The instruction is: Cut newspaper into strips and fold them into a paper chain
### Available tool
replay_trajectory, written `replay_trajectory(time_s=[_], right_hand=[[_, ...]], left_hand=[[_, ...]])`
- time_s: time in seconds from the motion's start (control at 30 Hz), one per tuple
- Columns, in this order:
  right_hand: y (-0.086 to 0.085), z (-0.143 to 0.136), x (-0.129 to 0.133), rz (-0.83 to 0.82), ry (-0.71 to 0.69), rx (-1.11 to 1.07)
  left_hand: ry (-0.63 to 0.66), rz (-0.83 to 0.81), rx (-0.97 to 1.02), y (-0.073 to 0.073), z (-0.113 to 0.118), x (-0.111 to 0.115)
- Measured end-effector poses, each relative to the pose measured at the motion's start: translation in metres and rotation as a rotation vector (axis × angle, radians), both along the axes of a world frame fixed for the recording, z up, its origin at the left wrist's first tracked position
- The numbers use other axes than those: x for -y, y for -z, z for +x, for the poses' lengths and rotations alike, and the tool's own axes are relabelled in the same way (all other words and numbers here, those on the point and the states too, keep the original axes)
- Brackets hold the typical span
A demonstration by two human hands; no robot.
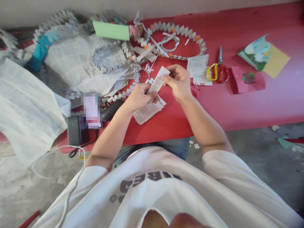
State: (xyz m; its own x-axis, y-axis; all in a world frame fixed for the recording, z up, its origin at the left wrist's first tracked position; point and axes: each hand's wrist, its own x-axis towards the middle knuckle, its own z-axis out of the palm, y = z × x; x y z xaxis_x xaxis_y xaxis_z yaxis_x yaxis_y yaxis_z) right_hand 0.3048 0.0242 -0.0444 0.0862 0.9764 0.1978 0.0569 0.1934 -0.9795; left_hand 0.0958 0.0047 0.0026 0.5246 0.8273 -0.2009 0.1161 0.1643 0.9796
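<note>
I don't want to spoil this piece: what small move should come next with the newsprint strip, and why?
I'd probably fold the upper end of the newsprint strip over with the right hand. The left hand holds its lower part, the right fingers are at its upper end, and the strip runs straight between them, while the zigzag paper chain beyond looks made of small folded pieces.

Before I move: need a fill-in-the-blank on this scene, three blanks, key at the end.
The left hand and right hand hold one strip made of ____. The scissors have one yellow handle loop; the other is ____. The black adapter lies to the ____ of both hands.

Missing words: paper; red; left.
</note>
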Motion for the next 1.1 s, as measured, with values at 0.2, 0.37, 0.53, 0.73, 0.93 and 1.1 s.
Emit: replay_trajectory(time_s=[0.2,0.37,0.53,0.73,0.93,1.1], right_hand=[[-0.008,-0.013,0.013,-0.027,-0.09,0.046],[-0.013,-0.014,0.017,-0.002,-0.043,0.045],[-0.007,-0.006,0.009,0.017,-0.044,0.016],[-0.011,-0.003,0.01,0.032,-0.1,0.001],[-0.013,-0.006,0.014,-0.006,-0.134,-0.096],[-0.013,-0.017,0.019,-0.083,-0.216,-0.19]], left_hand=[[-0.059,0.081,-0.043,0.005,0.0,-0.001],[-0.089,0.119,-0.105,0.012,0.0,-0.002],[-0.081,0.207,-0.188,0.012,0.0,-0.003],[0.062,0.288,-0.283,0.002,0.0,-0.002],[0.145,0.29,-0.274,-0.005,0.0,0.001],[0.034,0.287,-0.154,-0.005,0.0,0.003]])
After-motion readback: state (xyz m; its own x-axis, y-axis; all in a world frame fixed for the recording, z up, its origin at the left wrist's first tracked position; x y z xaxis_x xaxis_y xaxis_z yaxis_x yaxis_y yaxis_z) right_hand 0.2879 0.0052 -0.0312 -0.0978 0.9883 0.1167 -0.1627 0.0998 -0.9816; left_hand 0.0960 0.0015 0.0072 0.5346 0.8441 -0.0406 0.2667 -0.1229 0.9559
